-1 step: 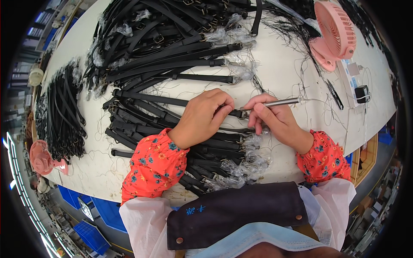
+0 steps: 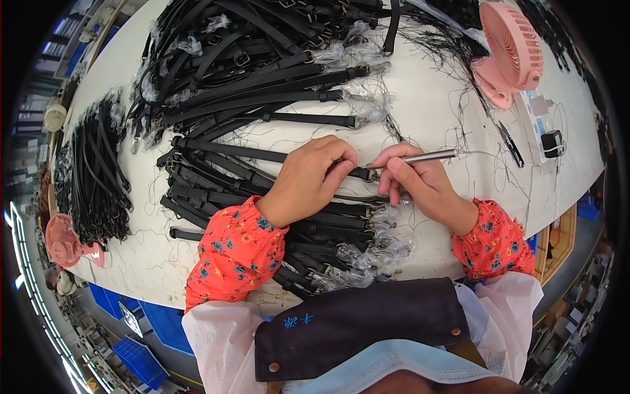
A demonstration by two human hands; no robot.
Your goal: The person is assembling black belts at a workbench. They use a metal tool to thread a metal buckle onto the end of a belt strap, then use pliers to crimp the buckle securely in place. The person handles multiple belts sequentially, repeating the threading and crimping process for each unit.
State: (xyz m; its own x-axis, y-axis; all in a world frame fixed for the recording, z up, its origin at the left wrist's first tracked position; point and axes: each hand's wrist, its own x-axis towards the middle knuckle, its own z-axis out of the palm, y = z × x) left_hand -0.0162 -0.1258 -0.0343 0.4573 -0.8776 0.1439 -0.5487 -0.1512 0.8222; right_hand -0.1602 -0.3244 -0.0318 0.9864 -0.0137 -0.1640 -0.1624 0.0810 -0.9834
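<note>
My left hand (image 2: 312, 177) is closed, thumb and forefinger pinching a black strap (image 2: 360, 173) near its buckle end. Between the fingers of my right hand (image 2: 423, 187) is a slim silver pen-shaped tool (image 2: 430, 156). Its tip meets the end of the strap or lies just beside it; the fingers hide the exact contact. Under and around my left hand lie several more black straps (image 2: 210, 197) in a row, with buckle ends in clear plastic wrap (image 2: 357, 262) toward the right.
A large heap of black straps (image 2: 262, 39) fills the far side, and another bundle (image 2: 95, 171) lies left. A pink fan (image 2: 508, 49) stands far right, near black-handled snips (image 2: 510, 146) and a white power strip (image 2: 533, 125). Loose threads (image 2: 453, 59) litter the table. A second pink fan (image 2: 65, 240) sits left.
</note>
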